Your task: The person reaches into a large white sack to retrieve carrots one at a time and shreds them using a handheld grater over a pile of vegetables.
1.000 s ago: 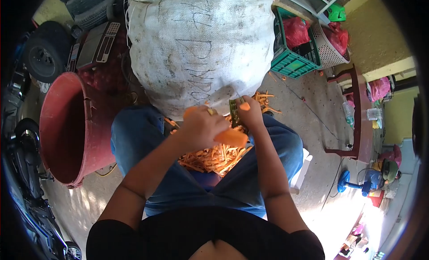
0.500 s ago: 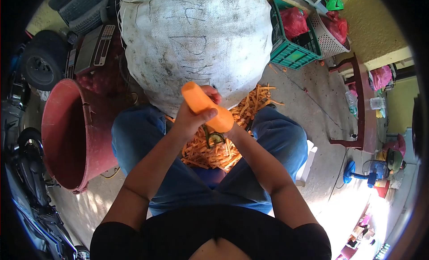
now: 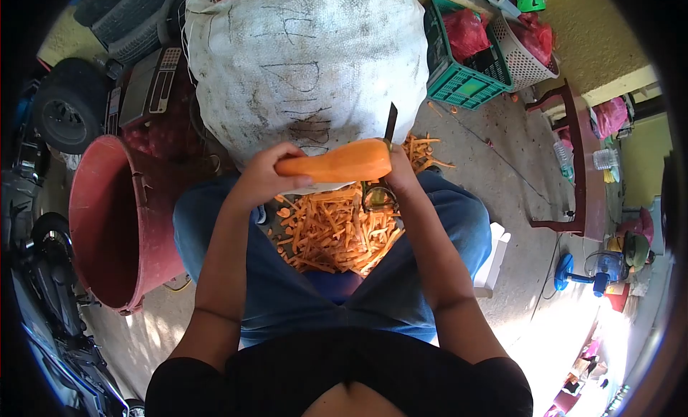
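Note:
A thick peeled carrot (image 3: 337, 163) lies nearly level in front of me. My left hand (image 3: 276, 174) is closed round its narrower left end. At the broad right end, my right hand (image 3: 401, 170) is closed on a peeling knife; its dark blade (image 3: 391, 123) points up past the carrot. A greenish loop (image 3: 378, 196) shows below that hand, apparently part of the same tool. My right fingers are mostly hidden behind the carrot and the wrist. Under both hands, between my knees, is a heap of orange peelings (image 3: 337, 234).
A large white woven sack (image 3: 301, 73) stands just ahead. On the left are a red tub (image 3: 154, 223), a scale (image 3: 147, 87) and a wheel (image 3: 64, 112). At right are a green crate (image 3: 469, 87), a white basket (image 3: 527, 65), a dark red wooden frame (image 3: 584, 166) and a blue fan (image 3: 598, 273).
The carrot has swung from an upright slant to nearly level. My left hand has moved to its left end, and my right hand has risen to the right, bringing the dark blade into view.

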A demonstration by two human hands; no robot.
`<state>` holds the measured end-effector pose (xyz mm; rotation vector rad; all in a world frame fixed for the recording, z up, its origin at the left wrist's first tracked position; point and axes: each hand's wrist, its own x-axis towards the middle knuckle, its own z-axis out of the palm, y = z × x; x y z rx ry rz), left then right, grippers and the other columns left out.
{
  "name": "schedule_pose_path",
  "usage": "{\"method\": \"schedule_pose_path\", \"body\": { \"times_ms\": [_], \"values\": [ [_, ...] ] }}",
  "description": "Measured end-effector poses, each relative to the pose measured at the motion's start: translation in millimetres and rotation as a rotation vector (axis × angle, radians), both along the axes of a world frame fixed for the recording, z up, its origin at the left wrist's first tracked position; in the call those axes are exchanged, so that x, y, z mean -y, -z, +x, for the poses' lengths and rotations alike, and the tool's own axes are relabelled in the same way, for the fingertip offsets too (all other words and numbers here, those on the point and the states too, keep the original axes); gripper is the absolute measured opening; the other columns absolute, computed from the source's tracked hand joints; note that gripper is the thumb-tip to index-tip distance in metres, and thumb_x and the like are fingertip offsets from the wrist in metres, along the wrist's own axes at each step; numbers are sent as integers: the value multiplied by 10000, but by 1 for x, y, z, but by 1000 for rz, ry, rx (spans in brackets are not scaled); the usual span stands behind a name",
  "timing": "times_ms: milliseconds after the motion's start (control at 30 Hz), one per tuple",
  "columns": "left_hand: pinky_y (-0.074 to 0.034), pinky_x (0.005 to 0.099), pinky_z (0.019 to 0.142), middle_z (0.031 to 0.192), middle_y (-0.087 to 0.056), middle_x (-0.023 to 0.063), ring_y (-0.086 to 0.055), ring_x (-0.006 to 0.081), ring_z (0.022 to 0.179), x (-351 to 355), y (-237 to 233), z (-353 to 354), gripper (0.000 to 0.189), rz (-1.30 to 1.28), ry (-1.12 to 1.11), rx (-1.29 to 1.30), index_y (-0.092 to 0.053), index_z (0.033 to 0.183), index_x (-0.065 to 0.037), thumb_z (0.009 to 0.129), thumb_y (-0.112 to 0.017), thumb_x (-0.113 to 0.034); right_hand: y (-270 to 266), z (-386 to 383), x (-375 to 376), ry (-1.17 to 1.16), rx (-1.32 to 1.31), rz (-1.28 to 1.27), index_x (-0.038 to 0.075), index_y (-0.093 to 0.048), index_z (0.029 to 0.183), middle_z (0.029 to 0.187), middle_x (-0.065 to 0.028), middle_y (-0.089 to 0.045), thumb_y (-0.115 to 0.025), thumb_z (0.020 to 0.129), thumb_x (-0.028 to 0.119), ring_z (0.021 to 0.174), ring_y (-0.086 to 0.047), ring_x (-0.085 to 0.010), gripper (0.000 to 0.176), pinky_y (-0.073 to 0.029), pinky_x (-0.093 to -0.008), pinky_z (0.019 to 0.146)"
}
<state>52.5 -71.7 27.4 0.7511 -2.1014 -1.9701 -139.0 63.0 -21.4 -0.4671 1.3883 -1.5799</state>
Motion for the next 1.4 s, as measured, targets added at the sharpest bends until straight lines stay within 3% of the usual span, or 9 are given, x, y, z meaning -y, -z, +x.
{"method": "schedule_pose_path", "body": {
  "times_ms": [67,267,300,333,400,433,1133,1233,1400],
  "values": [
    [-440,244,672,819,-565,73,-556,160,742,-11,1,-9,384,-383,182,57,-505,936,16,629,-687,-127,-1,1,-1,-3,-62,79,-23,-552,774,638,-40,-544,-512,772,115,543,-516,-104,143,-412,-223,475],
    [-418,272,719,916,-537,74,-516,128,829,-41,45,-30,507,100,81,-39,-429,1046,-2,602,-658,-87,-1,9,-3,-56,-169,165,-13,-536,706,557,-16,-491,-529,768,162,490,-424,-84,186,-345,-252,444],
    [-417,273,713,905,-542,82,-522,137,819,-40,41,-33,502,38,32,-48,-433,1043,-4,593,-641,-77,-10,8,-4,-102,-539,191,-5,-520,716,522,-81,-506,-537,749,167,478,-492,-169,176,-384,-318,465],
    [-417,274,708,894,-547,89,-528,146,809,-38,38,-34,498,-24,-18,-56,-437,1041,-7,584,-625,-68,-18,9,-5,-102,-538,187,-5,-520,716,522,-81,-506,-537,749,167,478,-492,-169,176,-384,-318,465],
    [-417,278,704,885,-551,102,-537,165,805,-35,34,-35,501,-145,-24,-19,-440,1037,-7,574,-619,-74,-30,12,-9,-226,-1163,238,1,-496,729,543,-161,-516,-542,721,168,538,-535,-307,173,-406,-399,512],
    [-418,281,699,877,-556,114,-546,184,801,-34,32,-36,504,-263,-27,17,-444,1034,-7,565,-612,-81,-32,13,-10,-218,-1118,231,6,-505,761,591,-207,-501,-547,721,165,625,-511,-372,169,-402,-397,534],
    [-438,327,653,790,-569,176,-573,288,755,-36,13,-34,445,-492,-42,79,-478,949,10,543,-624,-101,-34,18,-11,-154,-1172,303,-3,-496,712,599,-198,-526,-535,679,104,608,-532,-358,118,-422,-398,552],
    [-437,318,641,767,-573,163,-580,269,728,-35,16,-29,442,-342,61,-76,-481,945,9,545,-630,-102,-33,16,-10,-182,-1088,248,4,-488,713,584,-197,-527,-543,665,133,586,-528,-367,148,-427,-430,558],
    [-430,290,644,769,-574,126,-570,197,716,-34,12,-28,468,-413,83,41,-479,976,10,552,-639,-109,-30,14,-10,-204,-1103,253,2,-490,703,580,-198,-527,-536,662,131,590,-529,-371,143,-428,-430,562]
  ]
}}
